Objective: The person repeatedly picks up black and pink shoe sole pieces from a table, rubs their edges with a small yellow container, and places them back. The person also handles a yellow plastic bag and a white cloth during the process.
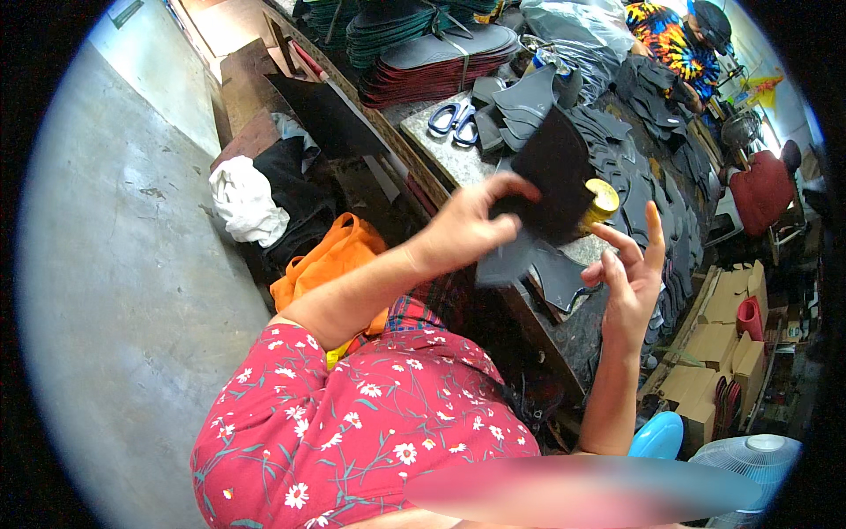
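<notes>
In my left hand (476,219) is a flat black cut piece of sheet material (555,167), gripped at its near left edge between thumb and fingers. The piece is tilted up over the work table and slightly blurred. To its right, my right hand (630,286) is raised with fingers apart and one pointing upward; nothing shows in it. Behind the piece, next to my right fingertips, stands a yellow round tin (601,201), partly hidden. Dark grey cut pieces (557,275) lie under and around my hands.
Blue-handled scissors (454,125) lie on a pale board. Behind them are tied stacks of sole-shaped sheets (441,63) and a clear plastic bag (577,35). A co-worker (674,44) is at the far right. Cartons (714,348) and a fan (758,467) stand right; an orange bag (330,260) is left.
</notes>
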Demonstrator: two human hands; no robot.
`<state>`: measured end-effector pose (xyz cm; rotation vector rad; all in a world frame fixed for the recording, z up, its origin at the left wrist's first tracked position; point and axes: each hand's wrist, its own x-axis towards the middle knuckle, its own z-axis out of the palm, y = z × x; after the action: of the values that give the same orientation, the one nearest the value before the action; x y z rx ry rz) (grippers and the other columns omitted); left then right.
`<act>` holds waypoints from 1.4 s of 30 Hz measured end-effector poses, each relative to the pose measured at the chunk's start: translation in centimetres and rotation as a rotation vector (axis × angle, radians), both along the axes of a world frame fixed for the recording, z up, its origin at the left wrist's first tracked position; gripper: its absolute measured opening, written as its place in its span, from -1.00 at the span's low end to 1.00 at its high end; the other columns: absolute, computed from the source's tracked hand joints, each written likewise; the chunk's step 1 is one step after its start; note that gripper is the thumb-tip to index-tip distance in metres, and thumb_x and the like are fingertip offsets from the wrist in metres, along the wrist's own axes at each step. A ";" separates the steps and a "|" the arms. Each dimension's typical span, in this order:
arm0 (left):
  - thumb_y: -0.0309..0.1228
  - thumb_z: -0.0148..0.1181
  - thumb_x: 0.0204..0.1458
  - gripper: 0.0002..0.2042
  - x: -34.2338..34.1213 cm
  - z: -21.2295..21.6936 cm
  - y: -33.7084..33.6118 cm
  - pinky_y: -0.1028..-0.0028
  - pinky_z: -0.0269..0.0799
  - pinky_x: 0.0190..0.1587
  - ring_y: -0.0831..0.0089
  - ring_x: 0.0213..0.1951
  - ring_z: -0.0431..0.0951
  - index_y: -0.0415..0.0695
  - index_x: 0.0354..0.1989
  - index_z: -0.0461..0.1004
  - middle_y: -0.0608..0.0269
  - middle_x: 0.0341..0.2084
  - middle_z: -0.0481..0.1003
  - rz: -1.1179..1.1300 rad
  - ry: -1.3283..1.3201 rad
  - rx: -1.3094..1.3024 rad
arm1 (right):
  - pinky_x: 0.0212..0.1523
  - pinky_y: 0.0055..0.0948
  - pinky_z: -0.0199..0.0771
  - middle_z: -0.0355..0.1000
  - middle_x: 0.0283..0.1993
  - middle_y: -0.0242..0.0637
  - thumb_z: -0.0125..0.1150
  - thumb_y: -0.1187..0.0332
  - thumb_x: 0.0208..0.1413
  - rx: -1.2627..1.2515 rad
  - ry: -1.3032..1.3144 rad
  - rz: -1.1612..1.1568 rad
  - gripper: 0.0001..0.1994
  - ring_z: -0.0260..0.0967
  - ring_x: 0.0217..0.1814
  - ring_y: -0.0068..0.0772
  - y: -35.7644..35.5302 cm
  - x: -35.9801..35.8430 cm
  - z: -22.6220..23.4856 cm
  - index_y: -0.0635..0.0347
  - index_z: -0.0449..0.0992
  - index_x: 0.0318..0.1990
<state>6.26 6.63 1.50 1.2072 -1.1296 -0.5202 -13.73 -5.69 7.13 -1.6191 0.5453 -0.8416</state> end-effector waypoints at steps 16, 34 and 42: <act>-0.34 0.07 0.04 -0.77 20.1 -0.3 -13.5 0.00 0.36 0.00 0.11 -0.02 0.47 -0.13 -0.22 0.58 0.10 -0.12 0.51 0.650 -1.513 0.559 | -0.23 -0.63 0.51 0.46 0.08 -0.07 0.05 0.62 0.19 -0.243 0.109 -0.252 -0.31 0.41 -0.34 -0.64 2.2 -10.3 -1.7 0.15 -0.03 0.46; -0.43 0.29 0.00 -0.80 4.5 -0.1 -7.5 0.12 0.21 0.28 -0.15 0.21 0.34 -0.24 -0.23 0.49 -0.22 0.07 0.43 0.225 -0.799 -0.174 | -0.19 -0.62 0.48 0.48 0.02 -0.19 0.12 0.56 0.21 -0.164 0.160 -0.253 -0.36 0.36 -0.25 -0.67 0.9 -11.4 -3.8 0.13 0.09 0.43; -0.40 0.35 0.00 -0.85 -0.5 -0.6 -4.5 0.23 0.44 0.00 0.11 -0.08 0.53 -0.20 -0.42 0.51 0.13 -0.23 0.58 0.132 -0.750 -0.263 | -0.18 -0.59 0.49 0.52 -0.06 -0.22 0.12 0.53 0.22 -0.211 0.220 -0.288 -0.44 0.39 -0.22 -0.66 0.9 -12.3 -4.2 0.15 0.21 0.38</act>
<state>5.76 2.16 0.92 1.2614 -1.6676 0.2143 -26.04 -4.79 2.95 -1.8669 0.8847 -0.9632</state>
